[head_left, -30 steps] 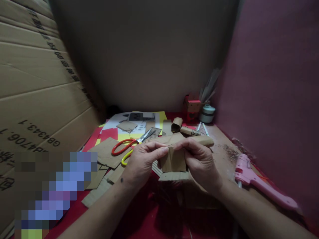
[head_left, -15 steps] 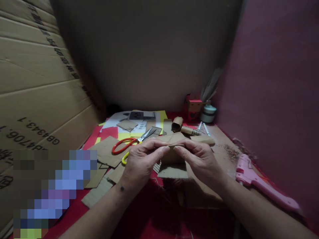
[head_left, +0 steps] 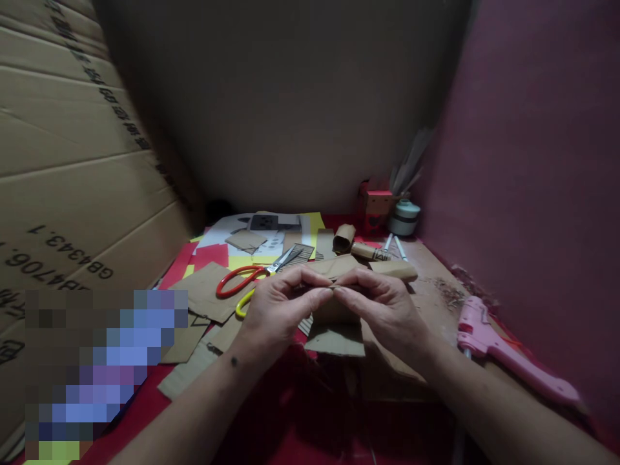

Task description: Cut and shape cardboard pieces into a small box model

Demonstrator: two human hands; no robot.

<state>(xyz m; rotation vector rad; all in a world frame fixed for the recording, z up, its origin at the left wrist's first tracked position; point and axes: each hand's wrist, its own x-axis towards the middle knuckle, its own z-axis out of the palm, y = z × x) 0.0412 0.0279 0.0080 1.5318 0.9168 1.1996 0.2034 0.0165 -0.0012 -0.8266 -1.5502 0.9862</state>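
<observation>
Between both hands I hold a folded piece of brown cardboard (head_left: 336,316), pinched along its top edge. My left hand (head_left: 285,303) grips that edge with thumb and fingers closed. From the other side my right hand (head_left: 380,300) pinches it too, the thumb tips almost touching. A lower flap of the piece hangs toward me, its underside in shadow. Just left of my left hand lie scissors (head_left: 241,280) with one red and one yellow handle, blades pointing away. Beyond my fingers lies more cut cardboard (head_left: 334,266).
A pink glue gun (head_left: 513,365) rests on the right beside a purple wall. Cardboard scraps (head_left: 208,290) and colored paper (head_left: 211,256) spread on the left. Cardboard tubes (head_left: 344,237), a small box (head_left: 378,210) and a teal pot (head_left: 405,217) stand farther back. A large carton (head_left: 62,148) rises at left.
My thumbs have come closer together along the cardboard's top edge, the right one shifting slightly left. The lower flap has tilted and dropped a little toward me.
</observation>
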